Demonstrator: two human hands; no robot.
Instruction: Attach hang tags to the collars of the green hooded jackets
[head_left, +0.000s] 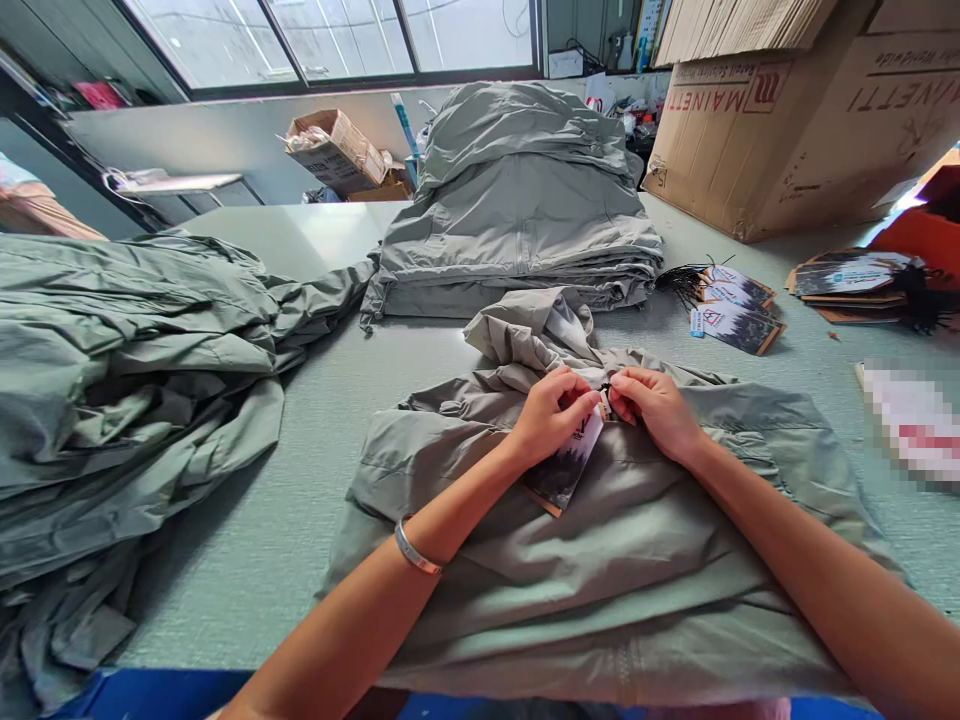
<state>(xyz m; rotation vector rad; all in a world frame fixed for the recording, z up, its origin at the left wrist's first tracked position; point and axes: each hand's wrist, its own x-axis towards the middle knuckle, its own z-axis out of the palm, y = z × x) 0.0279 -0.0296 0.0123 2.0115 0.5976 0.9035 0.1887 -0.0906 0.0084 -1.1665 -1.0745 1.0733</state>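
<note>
A grey-green hooded jacket (570, 560) lies spread on the table in front of me, its hood (525, 325) pointing away. My left hand (555, 412) is closed in a pinch at the top of a hang tag (571, 468), which hangs down over the jacket below the collar. Close beside it, my right hand (651, 405) also pinches, at the tag's dark string near the neckline. The small parts between the fingertips are partly hidden. A metal bracelet (417, 548) circles my left wrist.
Folded grey jackets (517, 220) are stacked behind. A loose heap of jackets (135, 370) covers the left side. More hang tags (739, 305) lie at the right, near another tag bundle (855, 275). A large cardboard box (795, 140) stands at the back right of the table (300, 500).
</note>
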